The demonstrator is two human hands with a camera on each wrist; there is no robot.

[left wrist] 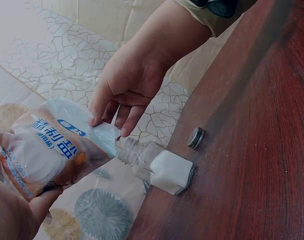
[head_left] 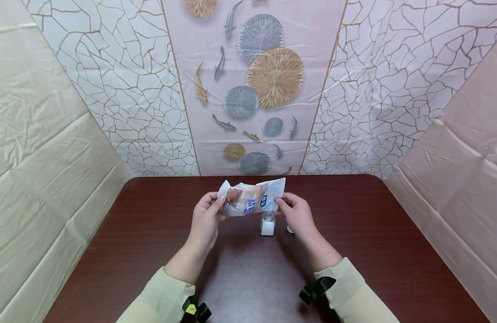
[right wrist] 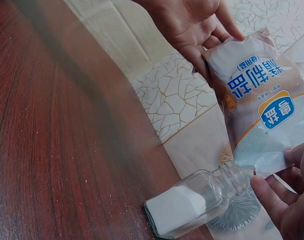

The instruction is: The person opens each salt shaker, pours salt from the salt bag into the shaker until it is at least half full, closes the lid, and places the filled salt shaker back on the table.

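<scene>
A bag of salt (head_left: 248, 199) with blue print is held up between both hands, stretched sideways above the table. My left hand (head_left: 205, 220) grips its fuller end, thumb on the front. At the flatter, right-hand end my right hand (head_left: 298, 215) pinches the bag's edge between thumb and fingers. Just below that end stands a square glass jar (head_left: 267, 224), its mouth uncovered and white salt filling much of it. In the right wrist view the bag's corner overlaps the mouth of the jar (right wrist: 191, 200). A small dark-rimmed lid (left wrist: 196, 138) lies near the jar, partly hidden by my right hand in the head view.
The dark red-brown wooden table (head_left: 151, 251) reaches back to a patterned cloth wall (head_left: 248, 134). Pale cloth panels rise along both sides. Fine white grains dot the tabletop around the jar.
</scene>
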